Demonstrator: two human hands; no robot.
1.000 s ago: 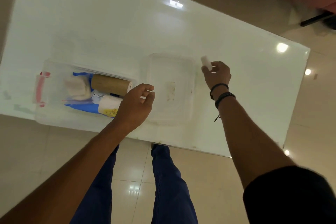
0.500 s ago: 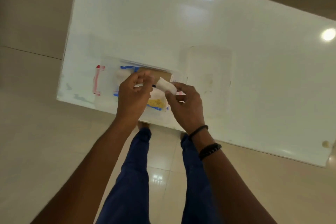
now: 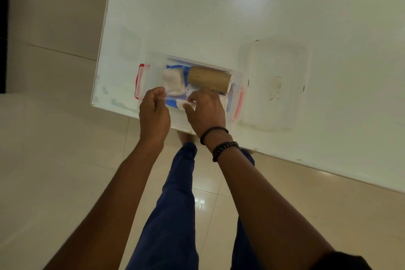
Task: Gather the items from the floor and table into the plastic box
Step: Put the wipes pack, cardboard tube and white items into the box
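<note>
Both hands now lowering into plastic box (image 3: 153,68); I'm pinching small white roll (image 3: 181,103) with right hand (image 3: 206,109), left hand (image 3: 154,109) loosely curled, seemingly empty. Lid (image 3: 276,85) lying off beside it.

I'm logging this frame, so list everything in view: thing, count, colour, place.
table: 1, white, under the box and lid
plastic box: 1, clear with red latches, at the table's near edge
lid: 1, clear, on the table right of the box
cardboard roll: 1, brown, in the box
gauze pad: 1, white, in the box
small white roll: 1, white, in the box at the right hand's fingers
floor: beige tiles
left hand: 1, over the box's near edge
right hand: 1, reaching into the box
</note>
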